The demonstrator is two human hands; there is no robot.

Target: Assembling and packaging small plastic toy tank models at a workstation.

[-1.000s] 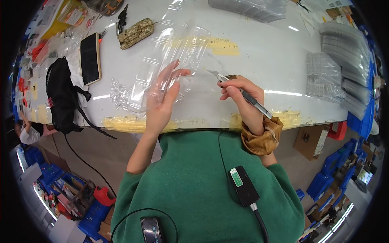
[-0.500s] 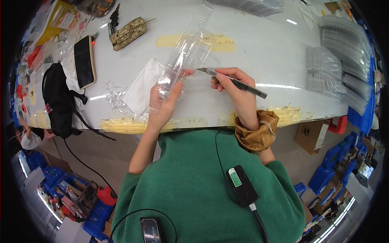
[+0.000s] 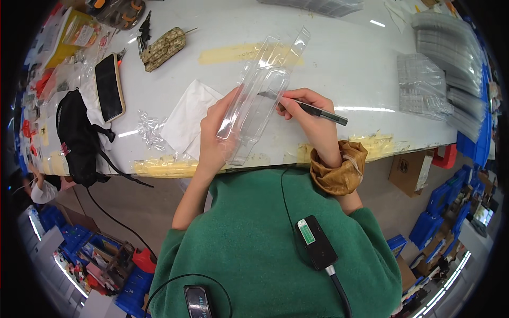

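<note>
My left hand (image 3: 218,127) grips a long, clear plastic blister tray (image 3: 255,108) from its left side, above the front part of the table. The tray slants up and to the right, and its hinged halves look spread apart. In my right hand (image 3: 310,114) is a grey-and-black utility knife (image 3: 320,112), held like a pen. Its blade is out and lies against or behind the clear plastic near the tray's right side; whether it touches cannot be made out. A white tissue (image 3: 186,117) lies left of my left hand, with small clear plastic scraps (image 3: 150,131) beside it.
Stacks of clear plastic trays (image 3: 422,85) stand at the right. On the left lie a phone (image 3: 109,87), a black pouch (image 3: 77,135), and a bark-like piece (image 3: 163,49). Yellow tape (image 3: 169,166) runs along the table's front edge.
My left hand has turned the plastic tray, so its halves now show spread side by side and its lower end sits nearer me. The knife blade now overlaps the plastic.
</note>
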